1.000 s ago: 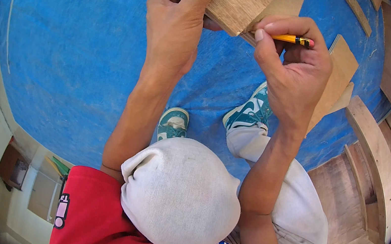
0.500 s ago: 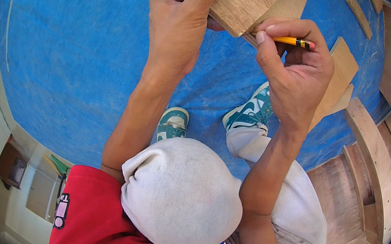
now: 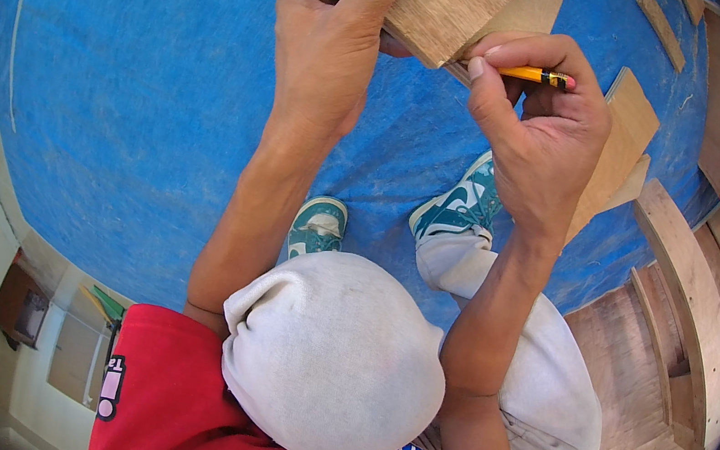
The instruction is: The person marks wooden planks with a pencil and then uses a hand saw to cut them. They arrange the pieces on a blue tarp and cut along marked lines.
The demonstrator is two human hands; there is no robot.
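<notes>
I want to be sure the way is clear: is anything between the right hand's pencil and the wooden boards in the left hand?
Nothing visible is: the right hand holds the pencil close beside the near corner of the wooden boards. Whether its tip touches them cannot be made out.

worn on the head — looking steeply down through a wide fisheye, close to knees (image 3: 332, 359) and hands (image 3: 322, 72), blue sheet (image 3: 144, 121) farther below.
</notes>
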